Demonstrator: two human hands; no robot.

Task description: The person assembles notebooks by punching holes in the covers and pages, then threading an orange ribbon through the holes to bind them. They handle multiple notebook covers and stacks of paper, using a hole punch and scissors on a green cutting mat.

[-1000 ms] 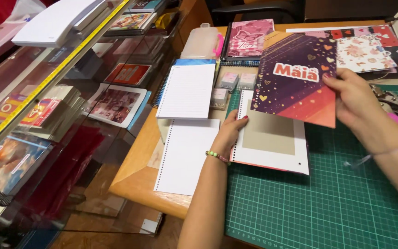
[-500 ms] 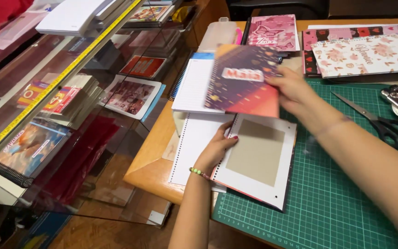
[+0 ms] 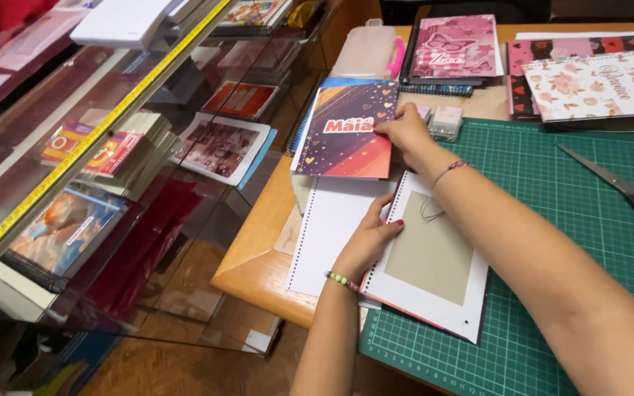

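My right hand (image 3: 405,132) grips the right edge of a dark purple and orange notebook cover (image 3: 346,128), which lies flat on a stack of white and blue sheets at the far left of the wooden table (image 3: 258,264). My left hand (image 3: 370,238), with a green bead bracelet at the wrist, rests palm down on a white punched sheet (image 3: 328,235). Its fingertips touch the edge of a second cover lying face down (image 3: 434,257), white with a grey-beige panel, partly on the green cutting mat (image 3: 552,220).
Black-handled scissors (image 3: 625,187) lie on the mat at right. Pink (image 3: 455,45) and floral (image 3: 599,84) notebooks, a translucent plastic case (image 3: 365,51) and small clear boxes (image 3: 445,121) line the back. A glass display case (image 3: 111,183) with booklets stands left of the table.
My right hand has carried the colourful cover from the right, across the table, and laid it on the stack at the far left. My left hand has stayed on the white sheet.
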